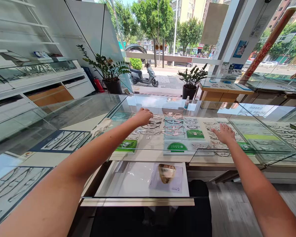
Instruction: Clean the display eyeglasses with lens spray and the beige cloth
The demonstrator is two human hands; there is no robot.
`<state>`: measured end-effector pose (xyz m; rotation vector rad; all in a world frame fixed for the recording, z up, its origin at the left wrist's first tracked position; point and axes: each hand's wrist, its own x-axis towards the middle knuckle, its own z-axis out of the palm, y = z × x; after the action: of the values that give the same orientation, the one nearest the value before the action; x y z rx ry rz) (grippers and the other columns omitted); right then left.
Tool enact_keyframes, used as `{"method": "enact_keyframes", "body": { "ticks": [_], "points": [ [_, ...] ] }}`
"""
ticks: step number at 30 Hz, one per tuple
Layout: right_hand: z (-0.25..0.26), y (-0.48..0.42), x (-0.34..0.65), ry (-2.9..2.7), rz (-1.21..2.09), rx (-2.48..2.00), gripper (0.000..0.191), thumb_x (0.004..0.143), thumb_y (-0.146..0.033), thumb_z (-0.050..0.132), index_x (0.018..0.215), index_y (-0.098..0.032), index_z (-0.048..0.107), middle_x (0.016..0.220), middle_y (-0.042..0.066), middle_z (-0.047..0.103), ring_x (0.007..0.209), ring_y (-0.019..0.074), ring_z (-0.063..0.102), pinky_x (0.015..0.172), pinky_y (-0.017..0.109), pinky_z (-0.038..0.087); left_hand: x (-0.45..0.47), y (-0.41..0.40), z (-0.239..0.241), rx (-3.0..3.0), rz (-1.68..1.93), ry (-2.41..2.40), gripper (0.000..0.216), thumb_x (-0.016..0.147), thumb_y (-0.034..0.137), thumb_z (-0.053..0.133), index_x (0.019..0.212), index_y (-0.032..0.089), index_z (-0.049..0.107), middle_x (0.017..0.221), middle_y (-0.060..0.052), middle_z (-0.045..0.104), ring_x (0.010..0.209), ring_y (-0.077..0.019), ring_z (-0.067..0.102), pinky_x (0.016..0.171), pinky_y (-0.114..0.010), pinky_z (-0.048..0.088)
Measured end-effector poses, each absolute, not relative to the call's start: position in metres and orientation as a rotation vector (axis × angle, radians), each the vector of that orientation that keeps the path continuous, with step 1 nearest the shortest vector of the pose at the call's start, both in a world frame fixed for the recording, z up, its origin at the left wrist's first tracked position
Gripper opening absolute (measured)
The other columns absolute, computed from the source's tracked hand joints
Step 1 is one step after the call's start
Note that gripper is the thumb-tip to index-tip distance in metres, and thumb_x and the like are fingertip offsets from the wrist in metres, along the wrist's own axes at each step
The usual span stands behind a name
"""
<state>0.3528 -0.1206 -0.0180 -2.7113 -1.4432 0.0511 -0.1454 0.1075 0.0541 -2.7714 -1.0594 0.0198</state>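
Both my arms reach forward over a glass display counter (128, 105) that holds rows of spectacle frames (174, 126) on trays. My left hand (143, 116) rests knuckles-up on the glass above the frames, its fingers curled under; what they hold, if anything, is hidden. My right hand (223, 132) lies flat on the glass to the right, fingers stretched out, holding nothing. Green round-logo signs (177, 146) stand among the frames between my hands. A crumpled white cloth (101, 126) lies on the glass to the left of my left hand.
A small spray bottle (186, 102) stands at the counter's far edge. Below the glass, a pulled-out shelf (143, 184) carries paper and a small object. Two potted plants (111, 74) stand by the window. More display cases (27, 70) line the left and right sides.
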Motion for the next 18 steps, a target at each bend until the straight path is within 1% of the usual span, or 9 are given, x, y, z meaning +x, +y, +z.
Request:
{"method": "enact_keyframes", "body": {
  "ticks": [2,4,7,9,16,18],
  "points": [
    [-0.018,-0.121,0.353,-1.443,0.053,-2.711,0.109,0.099,-0.085,0.015,0.176,-0.009,0.027,0.186,0.021,0.023,0.171,0.0424,0.021,0.137,0.059,0.023,-0.144,0.103,0.057,-2.741,0.05,-1.057,0.029,0.087,0.025,0.073,0.115,0.019,0.077,0.14,-0.015,0.074,0.133,-0.0353,0.059,0.11,-0.047,0.039],
    [-0.018,-0.121,0.353,-1.439,0.057,-2.705,0.11,0.099,-0.085,0.015,0.176,-0.008,0.027,0.186,0.021,0.023,0.171,0.0423,0.021,0.137,0.059,0.023,-0.143,0.099,0.059,-2.712,0.069,-1.06,0.025,0.088,0.026,0.073,0.112,0.017,0.077,0.137,-0.018,0.074,0.131,-0.0359,0.06,0.108,-0.048,0.04],
    [-0.018,-0.122,0.352,-1.436,0.06,-2.695,0.109,0.099,-0.085,0.017,0.176,-0.008,0.027,0.186,0.021,0.023,0.171,0.0429,0.022,0.137,0.06,0.022,-0.141,0.093,0.062,-2.698,0.086,-1.057,0.014,0.092,0.022,0.068,0.1,0.017,0.078,0.133,-0.016,0.076,0.13,-0.0349,0.06,0.108,-0.047,0.039],
    [-0.017,-0.122,0.351,-1.439,0.059,-2.689,0.109,0.099,-0.084,0.017,0.175,-0.007,0.027,0.186,0.022,0.023,0.171,0.0431,0.022,0.137,0.061,0.022,-0.14,0.09,0.063,-2.696,0.087,-1.054,0.015,0.093,0.018,0.063,0.095,0.018,0.078,0.132,-0.014,0.077,0.13,-0.034,0.059,0.108,-0.047,0.039],
    [-0.018,-0.122,0.353,-1.44,0.055,-2.675,0.108,0.1,-0.084,0.018,0.174,-0.007,0.029,0.185,0.024,0.024,0.17,0.0437,0.023,0.136,0.061,0.022,-0.141,0.082,0.072,-2.698,0.105,-1.056,0.019,0.094,0.017,0.061,0.093,0.018,0.08,0.129,-0.015,0.077,0.129,-0.0344,0.058,0.108,-0.048,0.038],
    [-0.018,-0.122,0.353,-1.443,0.055,-2.672,0.108,0.1,-0.084,0.018,0.174,-0.007,0.029,0.185,0.024,0.024,0.17,0.0439,0.023,0.136,0.062,0.022,-0.141,0.076,0.078,-2.681,0.099,-1.061,0.019,0.096,0.02,0.06,0.096,0.017,0.079,0.129,-0.017,0.076,0.129,-0.0361,0.058,0.107,-0.049,0.039]
  ]
}}
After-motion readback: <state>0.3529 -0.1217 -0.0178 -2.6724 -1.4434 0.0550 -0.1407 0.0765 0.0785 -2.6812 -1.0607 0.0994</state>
